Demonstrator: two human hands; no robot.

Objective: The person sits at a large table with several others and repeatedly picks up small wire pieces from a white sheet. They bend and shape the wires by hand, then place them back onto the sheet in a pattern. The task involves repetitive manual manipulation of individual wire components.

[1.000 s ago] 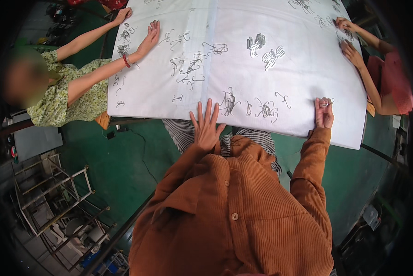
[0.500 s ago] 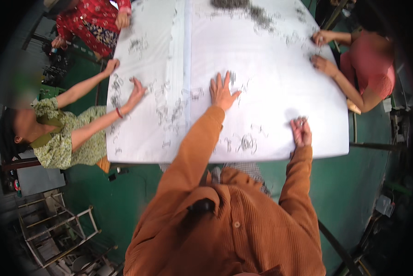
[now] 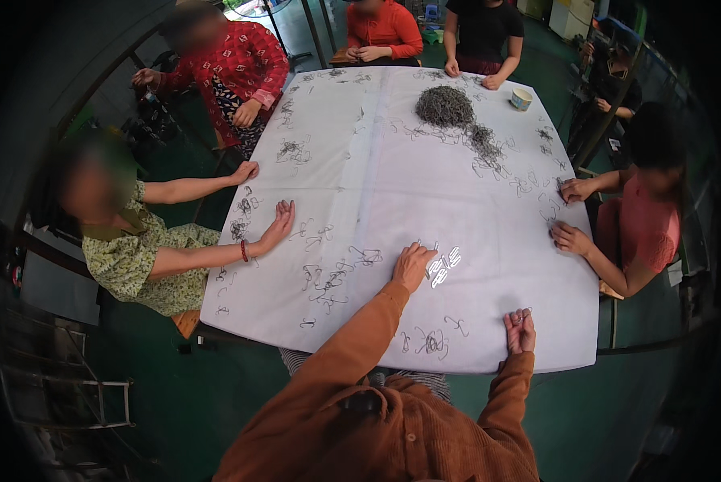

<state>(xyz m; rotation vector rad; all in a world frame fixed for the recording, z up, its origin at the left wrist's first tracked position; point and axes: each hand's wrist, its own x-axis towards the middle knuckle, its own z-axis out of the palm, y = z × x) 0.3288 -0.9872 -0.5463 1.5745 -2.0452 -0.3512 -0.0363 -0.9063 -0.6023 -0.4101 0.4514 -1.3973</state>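
A big table covered with a white sheet [image 3: 393, 185] fills the middle of the view, and a dark green floor [image 3: 176, 394] lies around it. Several people sit along the left, far and right sides, so those edges are occupied; the near edge in front of you is free.

Your left hand [image 3: 413, 265] reaches out over the sheet, well away from the near edge. Its fingers are bent down onto the sheet, next to a small group of shiny wire clips [image 3: 443, 265] that lies just to the right of the fingertips. You cannot tell if a clip is already pinched between the fingers.

Your right hand [image 3: 520, 331] rests close to the near edge of the sheet, toward the right corner. The fingers are curled around a few wire pieces [image 3: 523, 313], and it seems to hold them loosely, not flat open.

More loose wire clips [image 3: 328, 281] lie scattered to the left of your left hand, and some [image 3: 433, 341] lie between your two arms near the edge. A big grey heap of clips [image 3: 449, 106] sits at the far end, well apart from you, with a small cup [image 3: 521, 99] beside it.

The widest bare area of the sheet is in the middle, beyond your left hand.
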